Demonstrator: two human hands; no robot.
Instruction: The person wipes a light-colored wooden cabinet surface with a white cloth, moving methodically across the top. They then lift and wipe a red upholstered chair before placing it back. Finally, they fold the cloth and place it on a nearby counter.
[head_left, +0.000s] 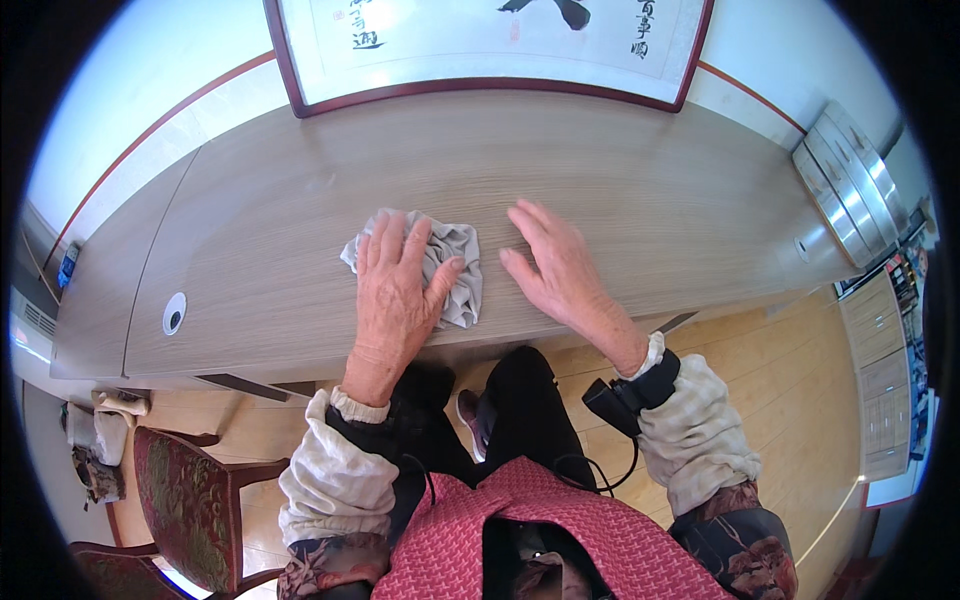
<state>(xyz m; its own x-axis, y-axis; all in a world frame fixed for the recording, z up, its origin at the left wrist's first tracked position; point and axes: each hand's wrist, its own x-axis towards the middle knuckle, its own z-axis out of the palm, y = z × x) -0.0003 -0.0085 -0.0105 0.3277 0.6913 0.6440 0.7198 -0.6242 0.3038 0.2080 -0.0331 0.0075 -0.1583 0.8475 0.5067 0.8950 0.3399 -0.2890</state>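
Note:
A crumpled light grey cloth (459, 262) lies on the wood-grain desk top (630, 172), near its front edge. My left hand (397, 281) rests flat on the cloth, palm down, fingers spread and pointing away from me. It covers the left part of the cloth. My right hand (556, 270) is to the right of the cloth, apart from it, with thumb and fingers parted and nothing held. Whether its fingertips touch the desk I cannot tell.
A framed calligraphy panel (487, 84) stands at the desk's back edge. Stacked metal cases (851, 187) sit at the right end. Round cable grommets (174, 315) are set into the top. Upholstered chairs (187, 502) stand at lower left, and a small blue packet (68, 264) lies at far left.

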